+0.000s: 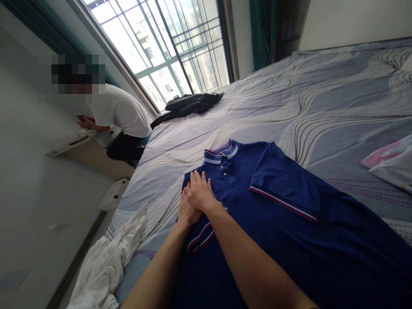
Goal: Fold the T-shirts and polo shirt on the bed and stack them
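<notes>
A navy blue polo shirt [238,219] lies front up on the bed, its collar and short sleeves edged with white and red stripes. My right hand [201,192] rests flat on the shoulder at the shirt's left side, fingers spread. Partly under it, my left hand [187,211] lies against the same shoulder and sleeve. Some of the left fingers are covered by the right hand, but those that show are stretched out. The sleeve beneath my wrists is folded inward over the shirt's body, and the other sleeve lies across the chest too.
The bed [257,113] has a grey wavy-patterned sheet. A white garment [109,257] hangs at its left edge, dark clothing [189,105] lies near the window, and a white and pink garment [392,163] is at right. Another person [124,111] sits by a small desk [80,146].
</notes>
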Demonstrator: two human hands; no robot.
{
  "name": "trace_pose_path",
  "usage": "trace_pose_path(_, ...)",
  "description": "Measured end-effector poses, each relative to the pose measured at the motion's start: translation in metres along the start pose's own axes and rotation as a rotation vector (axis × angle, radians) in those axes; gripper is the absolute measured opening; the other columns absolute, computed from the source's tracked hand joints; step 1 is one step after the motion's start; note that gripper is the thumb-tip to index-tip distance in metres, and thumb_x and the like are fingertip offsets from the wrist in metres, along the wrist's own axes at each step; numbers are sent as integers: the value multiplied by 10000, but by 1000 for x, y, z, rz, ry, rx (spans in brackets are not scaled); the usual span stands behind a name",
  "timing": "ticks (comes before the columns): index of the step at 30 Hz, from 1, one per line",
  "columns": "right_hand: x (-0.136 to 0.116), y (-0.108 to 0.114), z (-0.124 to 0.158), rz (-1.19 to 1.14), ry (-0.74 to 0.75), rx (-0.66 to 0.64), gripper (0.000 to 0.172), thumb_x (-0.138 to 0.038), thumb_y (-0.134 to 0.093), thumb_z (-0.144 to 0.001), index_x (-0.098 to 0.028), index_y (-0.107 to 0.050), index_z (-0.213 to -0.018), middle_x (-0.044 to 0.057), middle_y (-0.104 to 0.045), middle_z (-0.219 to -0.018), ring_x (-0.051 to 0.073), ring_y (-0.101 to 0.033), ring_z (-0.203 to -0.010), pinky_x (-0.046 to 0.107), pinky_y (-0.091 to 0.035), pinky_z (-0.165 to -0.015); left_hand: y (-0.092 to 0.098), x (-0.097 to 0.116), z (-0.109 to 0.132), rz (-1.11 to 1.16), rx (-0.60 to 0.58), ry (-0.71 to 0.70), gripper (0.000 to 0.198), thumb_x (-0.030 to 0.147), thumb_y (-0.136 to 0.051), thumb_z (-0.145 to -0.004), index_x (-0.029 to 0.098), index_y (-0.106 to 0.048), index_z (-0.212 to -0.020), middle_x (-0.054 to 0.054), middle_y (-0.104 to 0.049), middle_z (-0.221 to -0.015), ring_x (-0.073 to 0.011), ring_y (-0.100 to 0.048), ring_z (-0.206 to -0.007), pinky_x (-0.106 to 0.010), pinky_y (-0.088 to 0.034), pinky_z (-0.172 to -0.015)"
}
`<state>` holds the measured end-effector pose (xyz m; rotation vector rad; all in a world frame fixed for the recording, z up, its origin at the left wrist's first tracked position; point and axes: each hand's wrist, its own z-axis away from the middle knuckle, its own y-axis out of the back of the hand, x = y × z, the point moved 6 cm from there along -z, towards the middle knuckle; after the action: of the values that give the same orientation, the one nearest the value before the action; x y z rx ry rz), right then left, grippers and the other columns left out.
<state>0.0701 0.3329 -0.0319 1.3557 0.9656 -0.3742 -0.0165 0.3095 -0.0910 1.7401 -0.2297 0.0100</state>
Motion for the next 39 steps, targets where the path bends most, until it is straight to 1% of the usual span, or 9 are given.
trace_pose_path(5,2,-42,2,68,-25,-7,690,-514,-429,-972,-90,-402,-1516,148,-278,-1628,301,-161,-1519,525,41,-1223,-6,-3,6,-19,-79,61,651,402,-503,-893,217,-401,-1509,-127,-376,-1598,-302,-236,-1516,-524,-186,-1214)
trace_pose_path(13,14,-21,35,187,65,65,700,-506,-429,-965,-129,-351,-1550,134,-290,-1626,285,-227,-1500,500,-78,-1232,7,8,3,-68,-99,64,553,238,-359,-948,223,-446,-1495,-89,-334,-1626,-301,-183,-1529,-542,-180,-1210)
trace_pose_path(18,34,2,77,323,114,15,712,-540,-358,-992,-120,-314,-1565,137,-266,-1631,296,-161,-1524,528,-60,-1235,11,18,-3,-134,-86,132,632,436,-373,-969,242,-312,-1567,-101,-239,-1656,-343,-213,-1517,-610,-203,-1190)
trace_pose_path(22,41,16,106,397,107,-27,675,-496,-342,-1004,-128,-308,-1570,103,-236,-1643,288,-134,-1531,504,-87,-1244,19,38,0,-178,-94,299,601,402,-259,-1003,172,-339,-1553,-154,-267,-1635,-395,-245,-1496,-699,-234,-1134)
trace_pose_path(25,44,24,130,426,152,-66,630,-442,-328,-1017,-144,-309,-1572,85,-247,-1641,271,-166,-1527,495,-116,-1247,25,62,22,-158,-75,392,588,349,-264,-999,124,-378,-1531,-186,-264,-1627,-428,-255,-1482,-713,-279,-1102)
trace_pose_path(29,62,55,156,551,217,59,565,-311,-368,-1002,-158,-378,-1546,98,-310,-1622,269,-194,-1519,507,-109,-1247,28,108,79,-164,46,253,560,355,-342,-985,114,-482,-1471,-187,-372,-1577,-401,-330,-1459,-648,-308,-1124)
trace_pose_path(33,93,113,155,766,32,333,547,-271,-498,-961,-86,-473,-1475,213,-499,-1472,362,-381,-1391,586,-132,-1204,35,129,123,-118,244,184,504,389,-411,-978,151,-593,-1383,-166,-534,-1466,-365,-432,-1407,-639,-263,-1156)
trace_pose_path(36,103,136,137,855,27,259,327,-177,-486,-959,-76,-689,-1194,210,-675,-1161,336,-571,-1123,539,-307,-1110,45,128,116,-84,287,189,382,270,-433,-970,185,-698,-1232,-145,-660,-1327,-362,-544,-1310,-689,-214,-1151)
trace_pose_path(39,101,142,124,864,116,140,299,-79,-439,-949,-95,-738,-968,161,-703,-964,276,-616,-966,419,-431,-962,58,130,90,-31,330,130,368,191,-395,-983,150,-744,-1089,-137,-758,-1119,-323,-664,-1152,-657,-260,-1149)
